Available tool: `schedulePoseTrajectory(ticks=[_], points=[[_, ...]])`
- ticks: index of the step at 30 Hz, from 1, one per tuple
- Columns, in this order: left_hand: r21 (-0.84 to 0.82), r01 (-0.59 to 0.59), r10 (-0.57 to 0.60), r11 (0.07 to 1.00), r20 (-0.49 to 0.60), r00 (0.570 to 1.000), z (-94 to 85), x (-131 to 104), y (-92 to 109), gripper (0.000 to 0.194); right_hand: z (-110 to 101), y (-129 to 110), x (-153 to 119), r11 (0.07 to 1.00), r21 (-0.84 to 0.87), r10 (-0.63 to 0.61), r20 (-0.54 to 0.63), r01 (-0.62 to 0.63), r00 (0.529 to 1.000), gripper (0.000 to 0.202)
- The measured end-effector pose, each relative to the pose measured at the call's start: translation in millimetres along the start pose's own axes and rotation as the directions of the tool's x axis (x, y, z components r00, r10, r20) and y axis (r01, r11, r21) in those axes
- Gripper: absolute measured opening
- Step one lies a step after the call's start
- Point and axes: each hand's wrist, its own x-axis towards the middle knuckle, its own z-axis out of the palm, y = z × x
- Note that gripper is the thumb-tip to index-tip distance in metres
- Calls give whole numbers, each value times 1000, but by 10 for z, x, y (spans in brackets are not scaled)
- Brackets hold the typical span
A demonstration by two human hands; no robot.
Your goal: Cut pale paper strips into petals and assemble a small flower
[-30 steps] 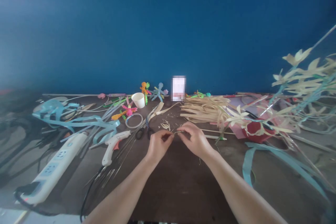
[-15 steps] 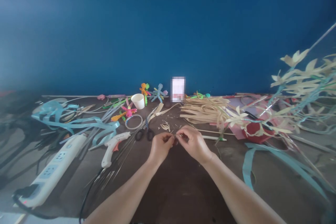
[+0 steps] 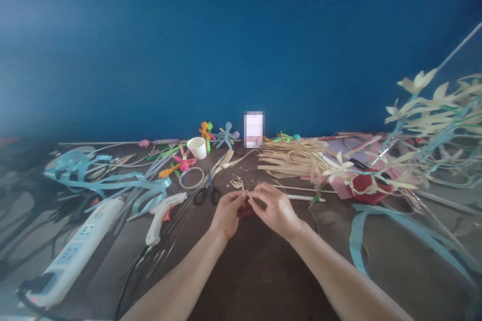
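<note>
My left hand (image 3: 230, 210) and my right hand (image 3: 274, 209) meet at the middle of the dark table, fingertips pinched together. Between them is something small and pale, too small to name. Just beyond the fingers lie pale scraps (image 3: 236, 182). Black-handled scissors (image 3: 211, 191) rest beside my left hand, blades pointing away. Past my right hand is a pile of tan strips (image 3: 293, 158), with a white stick (image 3: 305, 198) nearer to me. A green stem or wire trails down by my right wrist.
On the left are a white glue gun (image 3: 163, 215), thin wires, a power strip (image 3: 79, 256) and blue ribbon (image 3: 131, 176). A white cup (image 3: 198, 148) and a clear ring (image 3: 191, 178) stand further back. Pale flowers (image 3: 417, 105) rise at the right, above a red object (image 3: 371, 189).
My left hand has turned slightly, and its fingers have shifted a little left. My right hand's fingers have curled a bit more. The whole view has shifted slightly.
</note>
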Motion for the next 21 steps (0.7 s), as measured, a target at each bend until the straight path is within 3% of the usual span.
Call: schedulePoseTrajectory(ticks=[6,10,13,16,21], points=[[-93,13,-5,996,78,997,-9,-2,30,19,-67,-40,2,998,-56,-32,37,34,999,25],[-75,11,-6,997,60,998,-17,-3,18,19,-80,-35,1,999,-37,-24,52,26,998,24],[-8,1,-1,1000,43,999,-13,-7,6,18,-39,0,-5,999,38,17,15,-18,1000,18],[93,-35,30,995,46,998,10,-23,-4,20,15,42,-9,982,135,137,-34,-131,990,15],[268,-120,103,956,76,992,51,-58,-16,23,33,71,2,952,236,193,37,-196,981,12]])
